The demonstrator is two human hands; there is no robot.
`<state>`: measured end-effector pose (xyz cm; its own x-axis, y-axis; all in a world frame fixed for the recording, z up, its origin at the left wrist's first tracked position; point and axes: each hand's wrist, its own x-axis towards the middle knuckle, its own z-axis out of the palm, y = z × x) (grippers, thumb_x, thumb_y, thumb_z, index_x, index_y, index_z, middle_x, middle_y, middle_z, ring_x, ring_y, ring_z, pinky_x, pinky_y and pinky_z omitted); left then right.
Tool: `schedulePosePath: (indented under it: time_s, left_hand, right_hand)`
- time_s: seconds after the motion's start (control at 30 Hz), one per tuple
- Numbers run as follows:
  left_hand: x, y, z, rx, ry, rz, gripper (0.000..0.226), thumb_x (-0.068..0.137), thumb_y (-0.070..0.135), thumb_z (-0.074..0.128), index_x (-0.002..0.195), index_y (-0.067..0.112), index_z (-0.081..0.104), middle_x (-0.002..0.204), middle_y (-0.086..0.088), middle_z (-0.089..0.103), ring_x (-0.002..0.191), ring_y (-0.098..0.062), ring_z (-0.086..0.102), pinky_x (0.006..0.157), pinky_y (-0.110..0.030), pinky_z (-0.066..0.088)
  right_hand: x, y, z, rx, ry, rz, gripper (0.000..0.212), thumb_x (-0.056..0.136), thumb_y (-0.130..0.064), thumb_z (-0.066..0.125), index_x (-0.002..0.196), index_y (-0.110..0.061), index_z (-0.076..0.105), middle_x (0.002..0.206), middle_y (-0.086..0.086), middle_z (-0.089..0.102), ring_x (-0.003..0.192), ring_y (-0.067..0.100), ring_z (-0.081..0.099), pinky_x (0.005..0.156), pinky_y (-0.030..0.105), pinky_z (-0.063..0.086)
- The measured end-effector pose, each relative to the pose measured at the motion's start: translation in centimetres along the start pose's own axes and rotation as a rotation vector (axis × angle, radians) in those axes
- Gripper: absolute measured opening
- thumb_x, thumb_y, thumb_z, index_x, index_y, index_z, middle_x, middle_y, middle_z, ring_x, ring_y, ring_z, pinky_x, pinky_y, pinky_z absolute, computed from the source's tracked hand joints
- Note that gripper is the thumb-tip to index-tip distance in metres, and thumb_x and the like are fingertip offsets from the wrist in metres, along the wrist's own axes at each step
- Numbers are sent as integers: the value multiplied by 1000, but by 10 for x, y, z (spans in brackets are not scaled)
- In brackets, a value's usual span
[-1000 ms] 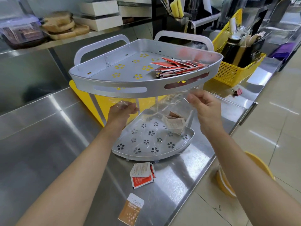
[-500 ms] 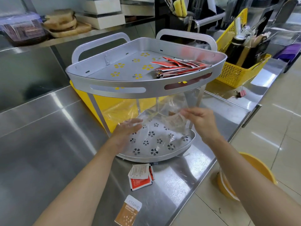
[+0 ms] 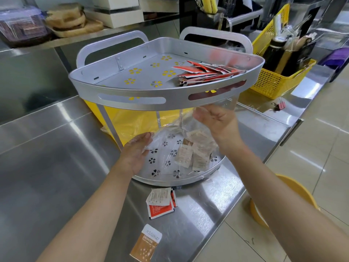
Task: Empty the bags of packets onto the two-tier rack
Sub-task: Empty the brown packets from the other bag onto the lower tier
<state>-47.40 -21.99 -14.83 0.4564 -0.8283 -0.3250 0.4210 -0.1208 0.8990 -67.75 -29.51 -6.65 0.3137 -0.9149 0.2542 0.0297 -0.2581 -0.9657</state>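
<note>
A silver two-tier corner rack [image 3: 132, 100] stands on the steel counter. Red packets [image 3: 205, 72] lie on its top tier. Over the lower tier [image 3: 162, 176] I hold a clear plastic bag [image 3: 170, 135]. My left hand [image 3: 137, 150] grips its left side low down. My right hand [image 3: 215, 120] pinches its other edge higher, just under the top tier's rim. Several beige packets [image 3: 194, 152] lie at the right of the lower tier, seen through the bag's film; whether they are in the bag or out of it I cannot tell.
Red-and-white packets [image 3: 160, 202] and an orange packet [image 3: 146, 242] lie on the counter [image 3: 47, 176] in front of the rack. A yellow basket [image 3: 272, 80] of utensils stands at the right, a binder clip [image 3: 278, 105] before it. A yellow bucket [image 3: 294, 193] sits on the floor.
My right hand went down towards the lower tier, then up again under the top rim with the bag's edge. My left hand dropped lower. More beige packets now show on the lower tier.
</note>
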Motion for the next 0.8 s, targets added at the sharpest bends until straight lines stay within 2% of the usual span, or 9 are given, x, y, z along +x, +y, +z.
schedulePosePath:
  time_s: [0.07,0.13,0.2,0.27,0.33,0.4,0.53,0.67,0.8]
  left_hand:
    - [-1,-1,-2,5,4,-15,8,91,16,53,91,20,60,100,8,61,115,-14,48,106,-33,27]
    - [-1,-2,-3,-7,-7,-13,8,92,15,53,92,19,60,100,7,61,115,-15,47,109,-33,25]
    - [-1,-4,-4,6,-4,-16,6,92,17,54,93,19,60,100,6,61,114,-15,48,105,-32,29]
    - [-2,-6,-5,27,-15,-45,5,90,19,57,95,19,59,101,6,60,110,-15,48,95,-30,34]
    - [-3,-10,-4,5,-34,-106,6,89,16,58,95,19,59,100,2,58,99,-17,51,89,-29,37]
    - [-6,-10,1,-36,-16,-144,7,92,12,53,92,19,57,96,0,58,88,-15,54,82,-28,41]
    - [-7,-8,8,-163,57,-199,17,95,6,46,86,17,55,95,-2,54,96,-18,51,96,-38,40]
    - [-8,-8,11,-307,102,-221,20,94,-3,44,88,13,55,96,-6,53,102,-22,52,107,-41,36]
    - [-13,-10,12,-386,67,-182,20,93,-5,43,86,10,54,97,-6,58,96,-21,55,105,-39,38]
  right_hand:
    - [0,12,-4,-74,-27,54,20,77,-10,70,97,-12,69,98,2,69,88,9,65,86,26,51]
    - [-1,25,-10,-159,-36,109,23,80,-11,68,102,-8,69,101,3,68,94,17,64,91,32,50]
    - [-2,34,-15,-211,-20,175,20,80,-10,67,99,-6,71,95,5,69,86,15,64,93,32,50]
    - [-3,36,-16,-210,12,182,18,79,-9,68,96,-10,72,91,5,71,75,3,63,88,21,51]
    - [-1,28,-13,-165,54,122,17,78,-8,68,92,-17,72,82,-6,74,69,-5,62,78,12,51]
    - [3,15,-6,-82,62,51,18,77,-4,68,88,-19,72,67,-22,71,67,-5,62,78,15,52]
    - [1,-4,14,33,-14,-79,25,75,6,66,94,-11,68,64,-19,70,71,3,65,84,23,53]
    - [-8,-1,22,-38,-108,-179,21,79,-2,66,91,-18,71,70,-26,69,78,-3,64,80,14,49]
    - [-7,-2,13,9,-84,-247,22,76,-6,68,91,-23,73,74,-26,70,85,7,66,84,23,51]
